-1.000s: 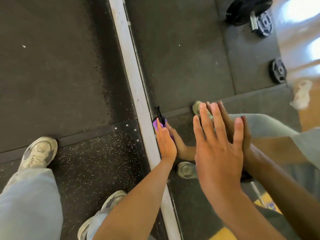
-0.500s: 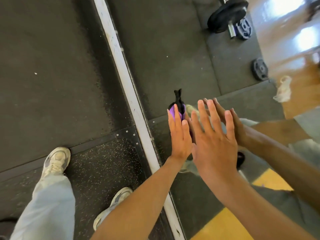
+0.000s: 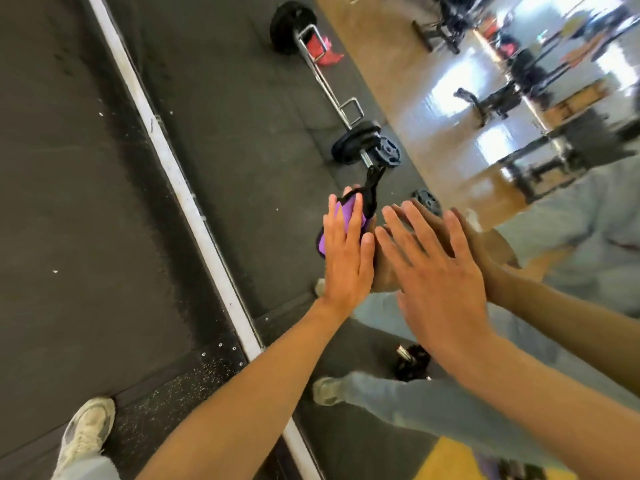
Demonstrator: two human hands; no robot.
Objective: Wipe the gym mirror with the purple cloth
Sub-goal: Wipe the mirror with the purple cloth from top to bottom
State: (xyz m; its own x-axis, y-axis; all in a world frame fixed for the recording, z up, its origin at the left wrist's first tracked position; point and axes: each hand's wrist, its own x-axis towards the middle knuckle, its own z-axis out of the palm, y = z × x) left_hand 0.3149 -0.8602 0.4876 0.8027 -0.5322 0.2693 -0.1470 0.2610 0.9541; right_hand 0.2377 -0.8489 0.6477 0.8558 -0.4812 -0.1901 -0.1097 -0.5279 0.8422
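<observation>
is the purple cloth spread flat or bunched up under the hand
Bunched, as far as it shows: the purple cloth bulges in a lump under the straight fingers of the left hand, which presses it on the gym mirror. Most is hidden.

Light blue trousers (image 3: 88, 469), off-white sneaker (image 3: 86, 433)

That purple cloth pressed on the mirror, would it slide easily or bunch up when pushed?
The purple cloth probably slides easily: the left hand presses it flat against smooth mirror glass. It looks soft and floppy, bulging past the fingers, so an edge might fold. Likely light, since flat fingers alone hold it up.
</observation>
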